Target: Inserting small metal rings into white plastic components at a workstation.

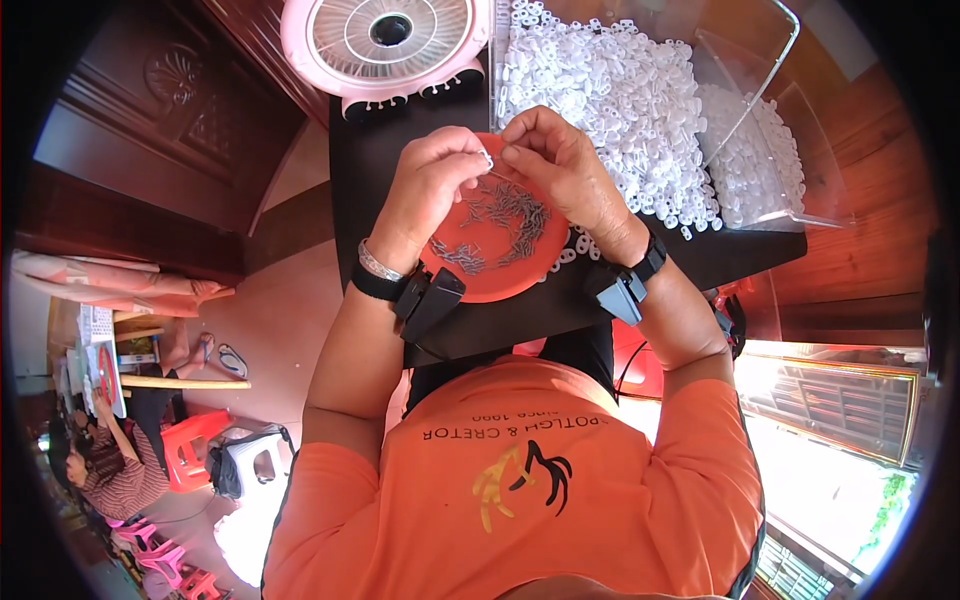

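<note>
My left hand (435,185) pinches a small white plastic piece (486,156) at its fingertips, above an orange plate (500,280). My right hand (560,165) meets it from the right, fingers closed on a thin metal pin (500,176) that points at the piece. Several small dark metal pins (505,220) lie scattered on the plate. Both wrists wear black bands with small boxes. The plate sits on a dark table (370,180).
A heap of white plastic pieces (620,90) fills a clear plastic bin (790,120) at the back right. A pink fan (385,45) stands at the table's far edge. Far left, another person (110,470) sits by red and pink stools.
</note>
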Motion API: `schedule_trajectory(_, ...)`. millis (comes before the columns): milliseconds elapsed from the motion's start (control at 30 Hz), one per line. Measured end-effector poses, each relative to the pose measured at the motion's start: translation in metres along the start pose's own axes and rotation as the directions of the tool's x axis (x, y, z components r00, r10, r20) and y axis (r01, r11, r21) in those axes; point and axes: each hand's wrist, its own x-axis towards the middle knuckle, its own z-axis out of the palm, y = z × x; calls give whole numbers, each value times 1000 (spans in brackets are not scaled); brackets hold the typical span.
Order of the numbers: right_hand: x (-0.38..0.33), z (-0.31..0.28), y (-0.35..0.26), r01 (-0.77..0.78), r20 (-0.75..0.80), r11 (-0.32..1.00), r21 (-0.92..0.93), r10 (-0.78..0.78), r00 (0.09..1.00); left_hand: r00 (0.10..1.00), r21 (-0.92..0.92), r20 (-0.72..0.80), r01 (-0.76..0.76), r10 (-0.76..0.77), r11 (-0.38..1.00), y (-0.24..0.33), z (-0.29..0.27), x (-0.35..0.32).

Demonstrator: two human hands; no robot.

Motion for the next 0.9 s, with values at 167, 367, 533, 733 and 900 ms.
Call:
schedule_trajectory(167, 1, -3, 2, -1, 45, 995, -97, 5, 999, 974, 208, 95, -221, 205, 953, -2, 11, -1)
schedule_trajectory(367, 1, -2, 2, 26, 82, 991, -129, -15, 997, 988, 135, 135, -86, 68, 987, 0, 9, -2)
schedule_trajectory(533, 0, -1, -1, 23, 116, 991, -134, -7, 993, 994, 43, 98, 45, -49, 998, 4, 5, -1)
schedule_trajectory(733, 0, -3, 4, 33, 98, 997, -64, -27, 995, 997, -24, 51, 62, -61, 998, 4, 3, -2)
schedule_trajectory(900, 0, -8, 0, 19, 80, 997, -81, -12, 997, 998, -65, -2, 55, -55, 996, 2, -1, -1)
